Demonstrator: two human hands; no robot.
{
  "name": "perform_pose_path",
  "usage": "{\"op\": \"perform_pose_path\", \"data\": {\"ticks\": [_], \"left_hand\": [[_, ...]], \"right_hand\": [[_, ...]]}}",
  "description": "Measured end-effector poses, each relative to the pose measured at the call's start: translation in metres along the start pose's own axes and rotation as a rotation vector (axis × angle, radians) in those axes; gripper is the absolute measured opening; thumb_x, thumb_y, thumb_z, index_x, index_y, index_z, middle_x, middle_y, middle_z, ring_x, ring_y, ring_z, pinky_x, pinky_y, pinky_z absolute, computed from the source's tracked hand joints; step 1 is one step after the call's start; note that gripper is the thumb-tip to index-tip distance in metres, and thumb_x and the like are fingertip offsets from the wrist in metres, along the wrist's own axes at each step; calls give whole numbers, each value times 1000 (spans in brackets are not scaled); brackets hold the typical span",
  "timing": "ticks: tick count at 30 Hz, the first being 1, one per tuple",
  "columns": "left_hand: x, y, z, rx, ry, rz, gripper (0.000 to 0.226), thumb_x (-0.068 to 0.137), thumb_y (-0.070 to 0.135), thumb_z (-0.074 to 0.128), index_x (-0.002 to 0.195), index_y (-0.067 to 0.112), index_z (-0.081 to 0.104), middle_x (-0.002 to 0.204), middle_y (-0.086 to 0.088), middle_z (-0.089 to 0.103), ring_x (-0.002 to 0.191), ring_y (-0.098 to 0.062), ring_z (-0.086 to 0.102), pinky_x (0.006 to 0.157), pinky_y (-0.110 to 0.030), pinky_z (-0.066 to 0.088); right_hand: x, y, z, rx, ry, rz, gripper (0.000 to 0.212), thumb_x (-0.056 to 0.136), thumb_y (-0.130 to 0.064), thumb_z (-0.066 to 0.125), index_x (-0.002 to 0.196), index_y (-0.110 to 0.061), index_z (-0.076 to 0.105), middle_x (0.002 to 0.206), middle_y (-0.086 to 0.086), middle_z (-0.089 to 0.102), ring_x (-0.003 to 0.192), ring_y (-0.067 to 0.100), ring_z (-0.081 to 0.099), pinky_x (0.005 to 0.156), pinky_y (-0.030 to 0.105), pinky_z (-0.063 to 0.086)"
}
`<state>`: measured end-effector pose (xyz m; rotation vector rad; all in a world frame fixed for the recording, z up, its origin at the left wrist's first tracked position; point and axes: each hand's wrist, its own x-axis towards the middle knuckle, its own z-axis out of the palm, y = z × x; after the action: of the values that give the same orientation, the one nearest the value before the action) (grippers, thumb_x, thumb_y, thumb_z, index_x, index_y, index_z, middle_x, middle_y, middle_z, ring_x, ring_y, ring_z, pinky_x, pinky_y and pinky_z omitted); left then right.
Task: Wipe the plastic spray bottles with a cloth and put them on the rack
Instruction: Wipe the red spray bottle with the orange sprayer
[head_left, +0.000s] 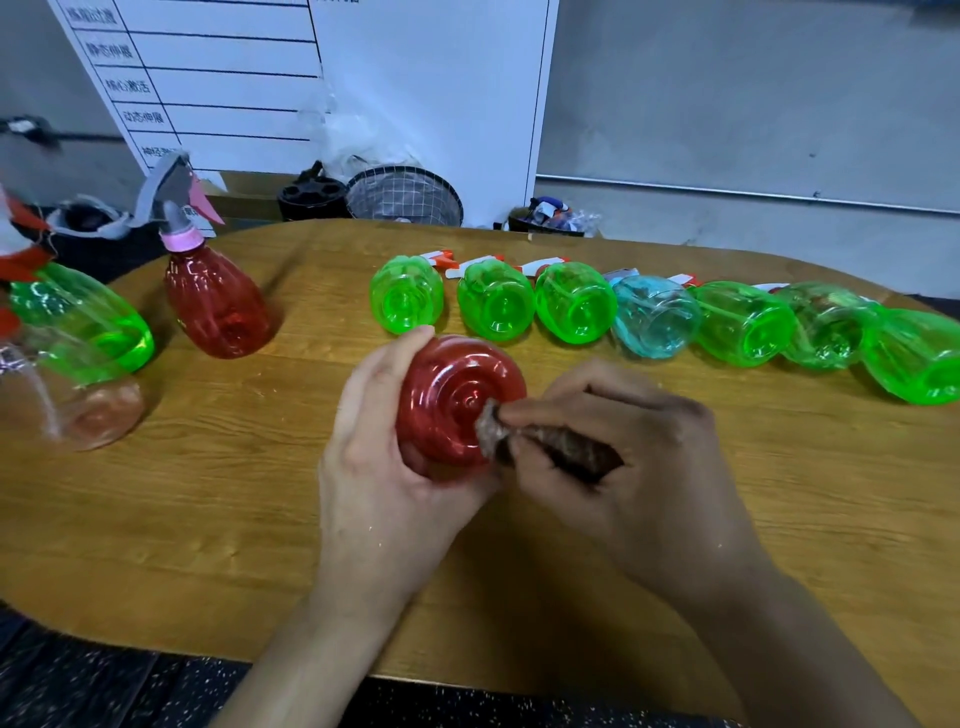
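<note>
Your left hand (384, 447) wraps around the red bottle (460, 400), tilting its base toward you above the table (208, 519) so your right hand (623, 457), pinching the bunched cloth (535, 441), can rub that base, while unwiped bottles (654, 317) lie waiting behind.

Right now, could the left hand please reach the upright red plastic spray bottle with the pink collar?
Probably not yet: the left hand grips another red bottle; the wooden table between looks free toward the upright bottle.
</note>
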<state>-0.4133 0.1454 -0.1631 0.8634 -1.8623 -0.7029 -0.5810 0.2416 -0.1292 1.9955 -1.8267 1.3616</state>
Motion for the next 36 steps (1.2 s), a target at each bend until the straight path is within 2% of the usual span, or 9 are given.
{"op": "perform_pose_path", "data": {"ticks": [4,8,13,18,22,24,28,31,36], "left_hand": [[-2,4,4,35,-39,15,96,65,43,94,150,24,54,141,5,58,127,6,54,98,-3,41],[-3,3,5,31,-42,30,90,68,50,81,150,27,53,144,7,57,126,9,54,99,-2,39],[-5,1,6,11,-3,77,96,67,44,98,150,26,52,145,-1,57,130,-9,59,103,-6,42],[-7,-1,7,-36,-52,90,94,74,53,87,155,42,40,163,-7,37,148,2,39,109,-3,35],[-8,-8,7,-226,-228,47,95,78,54,90,158,49,38,169,2,22,157,-14,33,114,-31,51],[-8,-5,7,-407,-255,-18,77,86,56,81,154,43,48,170,0,22,150,-9,44,107,-30,56],[-3,-7,7,-406,-99,-78,30,106,23,64,136,20,65,152,-19,49,137,-3,55,98,-9,49],[0,-19,1,-463,-50,-198,48,97,20,77,141,33,61,150,-9,53,135,-19,60,101,-24,56],[3,-35,-17,-450,-27,-377,105,79,-7,86,159,40,36,140,12,61,124,-5,67,108,-26,52]], "right_hand": [[-2,0,3,-55,151,6,16,93,-17,77,108,-14,82,98,-3,71,86,8,69,67,31,58],[-5,-5,12,-36,88,-19,17,94,-19,76,110,-16,82,100,-3,71,88,9,68,67,31,56],[-4,-5,11,91,226,88,17,91,-15,78,108,-16,80,100,-3,73,91,4,68,79,16,51],[-2,7,14,371,291,427,13,96,-18,75,108,-19,80,97,-3,78,88,17,74,75,39,61],[-5,18,21,461,260,518,14,98,-16,72,107,-22,80,100,-5,79,96,18,76,83,43,61],[-7,24,25,465,225,558,14,97,-17,73,107,-24,80,101,-4,79,94,16,76,82,39,59],[-8,29,42,452,162,602,13,95,-16,75,106,-21,81,101,-7,79,95,10,75,85,30,59],[-5,28,58,461,139,592,12,94,-14,76,104,-19,81,98,-8,79,92,5,74,80,18,54],[8,16,92,595,114,647,12,95,-11,75,102,-19,81,81,-9,78,67,-1,68,62,13,51]]}}
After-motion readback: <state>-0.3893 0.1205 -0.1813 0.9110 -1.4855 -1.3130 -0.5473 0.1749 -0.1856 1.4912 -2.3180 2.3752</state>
